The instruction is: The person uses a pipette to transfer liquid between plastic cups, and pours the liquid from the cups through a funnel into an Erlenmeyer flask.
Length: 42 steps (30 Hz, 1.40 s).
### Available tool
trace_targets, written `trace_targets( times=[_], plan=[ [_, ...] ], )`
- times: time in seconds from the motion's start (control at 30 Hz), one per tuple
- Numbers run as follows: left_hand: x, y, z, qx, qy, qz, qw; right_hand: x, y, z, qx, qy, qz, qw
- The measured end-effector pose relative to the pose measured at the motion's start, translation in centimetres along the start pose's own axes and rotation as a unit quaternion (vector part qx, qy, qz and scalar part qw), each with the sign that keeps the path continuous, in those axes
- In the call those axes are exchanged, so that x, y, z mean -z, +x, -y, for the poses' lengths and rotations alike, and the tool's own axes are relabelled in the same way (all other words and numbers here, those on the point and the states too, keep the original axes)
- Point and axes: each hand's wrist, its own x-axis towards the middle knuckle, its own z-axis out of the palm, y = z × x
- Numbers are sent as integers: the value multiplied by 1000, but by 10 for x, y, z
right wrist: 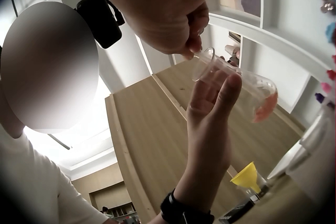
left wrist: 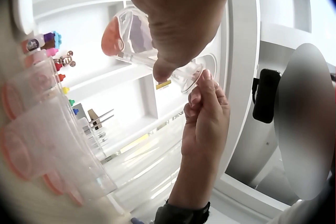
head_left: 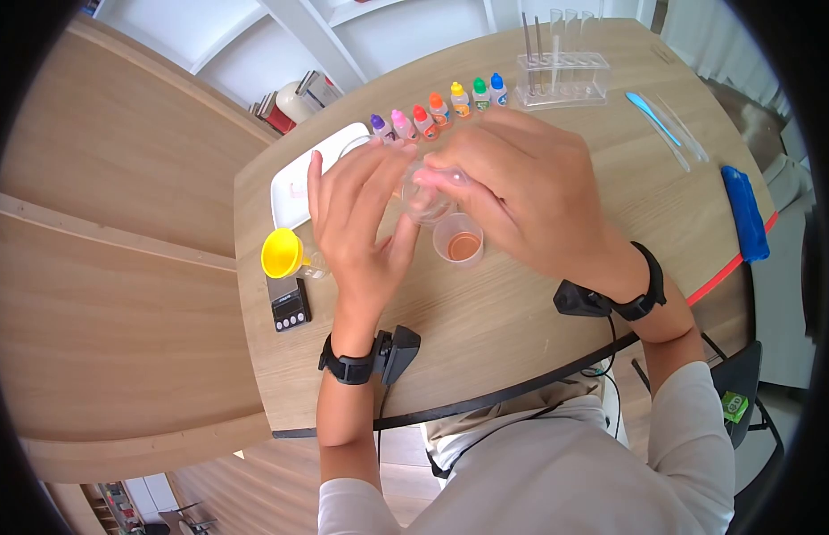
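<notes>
My left hand (head_left: 357, 209) grips the neck of a clear conical flask (right wrist: 257, 90), thumb on one side and fingers on the other. The flask is tilted, and pink-orange liquid (left wrist: 110, 39) lies against its base. At the flask's mouth, the fingertips of my right hand (head_left: 530, 174) pinch the end of a thin clear rod (left wrist: 139, 60), which runs down inside the neck. Those fingertips hide the rod's upper end. Below the hands, a clear plastic cup (head_left: 447, 229) with pink-orange liquid stands on the table.
Several dropper bottles (head_left: 439, 111) line the back, beside a clear test tube rack (head_left: 562, 85). Left are a white tray (head_left: 285, 209), a yellow funnel (head_left: 281, 252) and a small scale (head_left: 291, 308). Right lie a blue spatula (head_left: 653, 118) and a blue bundle (head_left: 744, 212).
</notes>
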Motion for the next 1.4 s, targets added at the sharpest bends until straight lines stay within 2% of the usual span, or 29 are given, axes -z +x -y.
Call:
trace_targets(
  times=[0.13,0.2,0.23,0.3,0.33,0.4,0.53,0.6,0.63,0.73,0.8,0.83,0.9,1.03,1.1,1.2,1.4],
  plan=[
    [-1,-1,0,6,2,3,1000,-1,0,1,6,14,1,1000],
    [-1,-2,2,2,11,8,1000,0,-1,5,-89,0,32,996],
    [0,-1,2,2,11,7,1000,0,0,5,-88,0,32,996],
    [1,0,3,17,19,22,999,1,3,3,-138,67,14,988],
    [1,-1,4,18,20,22,999,4,5,7,-138,68,16,988],
    [0,-1,6,29,20,24,999,17,13,16,-242,173,33,954],
    [-3,-7,21,63,34,25,997,33,16,12,-189,132,-6,973],
    [-3,-9,29,89,33,22,995,38,13,7,-171,132,-147,965],
    [-2,-10,32,91,33,21,995,44,13,8,-171,133,-145,965],
    [1,-10,36,141,28,12,990,58,18,18,-194,83,-92,973],
    [3,-9,37,151,28,6,988,56,20,22,-237,78,54,967],
    [3,-8,37,151,27,6,988,54,20,22,-237,78,54,967],
    [4,-7,34,164,7,-7,986,46,15,17,-203,43,157,966],
    [4,-5,30,167,6,-3,986,31,6,10,-197,87,146,966],
    [5,-5,30,160,8,0,987,31,5,9,-197,49,172,964],
    [6,-4,30,148,22,10,989,29,4,6,-158,28,143,977],
    [4,-5,29,139,6,10,990,30,6,5,-145,13,151,978]
  ],
)
